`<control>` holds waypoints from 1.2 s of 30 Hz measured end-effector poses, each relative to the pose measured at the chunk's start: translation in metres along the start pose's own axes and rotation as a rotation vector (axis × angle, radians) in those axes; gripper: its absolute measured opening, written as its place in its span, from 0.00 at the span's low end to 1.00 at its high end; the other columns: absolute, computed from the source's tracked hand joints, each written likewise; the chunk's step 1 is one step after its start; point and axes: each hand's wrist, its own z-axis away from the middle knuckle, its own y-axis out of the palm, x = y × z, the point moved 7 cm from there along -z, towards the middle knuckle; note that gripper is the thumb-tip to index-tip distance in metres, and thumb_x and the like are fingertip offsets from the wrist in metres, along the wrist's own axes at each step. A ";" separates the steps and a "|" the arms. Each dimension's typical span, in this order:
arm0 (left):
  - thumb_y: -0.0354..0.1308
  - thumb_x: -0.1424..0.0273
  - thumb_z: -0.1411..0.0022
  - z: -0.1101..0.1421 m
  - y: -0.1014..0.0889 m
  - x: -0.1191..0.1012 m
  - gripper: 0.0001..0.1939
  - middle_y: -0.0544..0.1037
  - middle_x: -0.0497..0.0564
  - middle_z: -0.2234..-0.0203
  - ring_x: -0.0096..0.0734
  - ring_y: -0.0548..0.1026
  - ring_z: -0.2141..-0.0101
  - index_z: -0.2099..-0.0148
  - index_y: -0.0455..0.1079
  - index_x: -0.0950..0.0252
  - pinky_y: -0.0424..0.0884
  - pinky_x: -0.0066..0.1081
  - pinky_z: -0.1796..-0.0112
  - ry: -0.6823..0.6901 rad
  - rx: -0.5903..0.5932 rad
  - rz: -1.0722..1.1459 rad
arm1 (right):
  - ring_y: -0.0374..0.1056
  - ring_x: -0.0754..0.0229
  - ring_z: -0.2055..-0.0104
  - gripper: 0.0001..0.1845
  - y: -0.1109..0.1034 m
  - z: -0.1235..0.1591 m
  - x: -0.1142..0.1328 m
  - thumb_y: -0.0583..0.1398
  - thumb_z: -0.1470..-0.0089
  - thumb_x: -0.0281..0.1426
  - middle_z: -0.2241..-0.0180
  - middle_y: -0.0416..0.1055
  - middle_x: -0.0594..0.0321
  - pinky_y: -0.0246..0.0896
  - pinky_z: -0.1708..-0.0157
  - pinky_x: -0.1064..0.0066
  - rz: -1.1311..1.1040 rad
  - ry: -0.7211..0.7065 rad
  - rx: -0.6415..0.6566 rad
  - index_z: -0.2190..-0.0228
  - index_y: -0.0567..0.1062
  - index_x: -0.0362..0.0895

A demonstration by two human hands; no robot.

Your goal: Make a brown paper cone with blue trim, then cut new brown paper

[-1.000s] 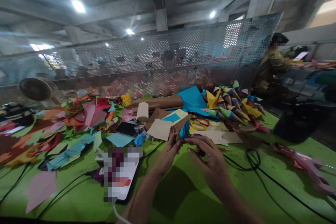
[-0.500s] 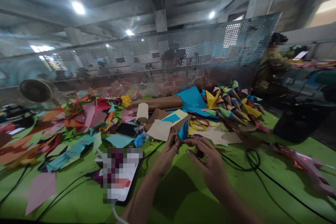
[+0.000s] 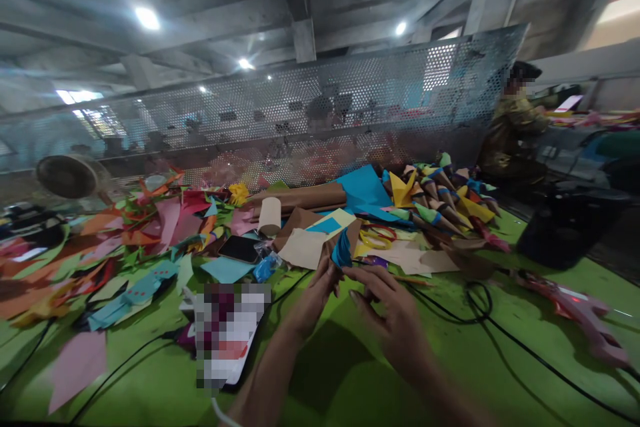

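Observation:
My left hand (image 3: 314, 299) pinches a small brown paper cone with a blue paper lining (image 3: 344, 248), held just above the green table (image 3: 350, 373). My right hand (image 3: 389, 307) is beside it with fingers curled, its fingertips at the cone's lower edge. Yellow-handled scissors (image 3: 377, 237) lie just behind the cone. A pile of finished brown cones with coloured tips (image 3: 445, 203) lies at the back right.
Coloured paper scraps (image 3: 125, 240) cover the left of the table. A phone (image 3: 240, 248), a paper roll (image 3: 270, 215), brown paper (image 3: 305, 195), black cables (image 3: 480, 310) and a pink glue gun (image 3: 580, 313) lie around. A perforated metal screen (image 3: 300, 113) stands behind. A person (image 3: 515, 127) sits at the far right.
Both hands with the cone shifted slightly left and up. The right hand's fingers have loosened from the cone's rim and spread a little.

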 end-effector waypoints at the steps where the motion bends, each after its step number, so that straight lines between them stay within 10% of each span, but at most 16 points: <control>1: 0.60 0.49 0.42 -0.001 0.001 -0.001 0.25 0.68 0.48 0.67 0.30 0.62 0.67 0.52 0.68 0.62 0.62 0.28 0.64 0.015 0.008 0.053 | 0.70 0.62 0.67 0.18 -0.001 0.000 0.000 0.57 0.41 0.23 0.57 0.73 0.57 0.69 0.67 0.72 -0.025 -0.001 -0.005 0.51 0.74 0.48; 18: 0.61 0.49 0.43 -0.001 0.000 0.004 0.26 0.70 0.50 0.66 0.28 0.64 0.68 0.52 0.70 0.65 0.63 0.29 0.66 0.003 0.023 0.205 | 0.71 0.56 0.54 0.19 0.007 0.008 -0.006 0.56 0.40 0.24 0.55 0.72 0.54 0.71 0.62 0.70 0.077 -0.068 0.017 0.49 0.73 0.47; 30: 0.62 0.49 0.44 0.001 0.003 -0.003 0.24 0.67 0.47 0.69 0.25 0.62 0.71 0.55 0.70 0.64 0.62 0.29 0.67 0.036 0.056 0.238 | 0.68 0.63 0.72 0.22 0.003 0.009 -0.014 0.56 0.39 0.28 0.54 0.71 0.56 0.70 0.68 0.72 0.141 -0.060 -0.024 0.44 0.68 0.50; 36: 0.70 0.66 0.56 -0.004 0.000 -0.009 0.26 0.67 0.48 0.66 0.26 0.65 0.69 0.53 0.68 0.61 0.62 0.27 0.72 0.079 0.026 0.198 | 0.69 0.63 0.75 0.19 0.003 0.011 -0.029 0.57 0.39 0.36 0.60 0.72 0.58 0.68 0.77 0.75 0.207 -0.113 -0.017 0.47 0.70 0.50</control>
